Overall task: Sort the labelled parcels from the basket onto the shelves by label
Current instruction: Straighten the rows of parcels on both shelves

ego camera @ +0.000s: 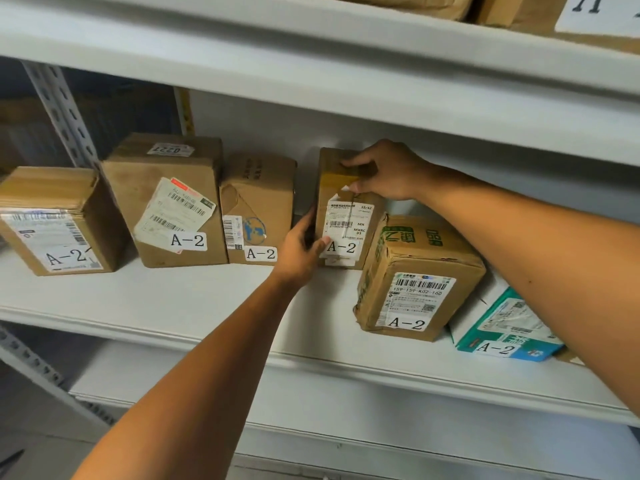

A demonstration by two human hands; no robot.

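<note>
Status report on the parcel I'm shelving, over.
Left hand grips the A-2 parcel low on its left side; right hand holds its top. Parcel upright on the middle shelf. Green-printed box close on its right, taped box clear to its left.

Taped box [343,220]: brown card, yellowish tape on top, white label, black barcode, black "A-2" on white tag.
Green-print box [415,258], right of taped box: brown, green characters, white label, black bars.
Teal box [502,327], further right: white and teal, blue corner.
Blue-mark box [259,199], left of taped box: brown, round blue print.
Red-strip box [166,199], further left: brown, white label with red strip.
Shelf [173,299] under taped box: pale grey.
Post [59,109], far left: pale grey, dark slots.
</note>
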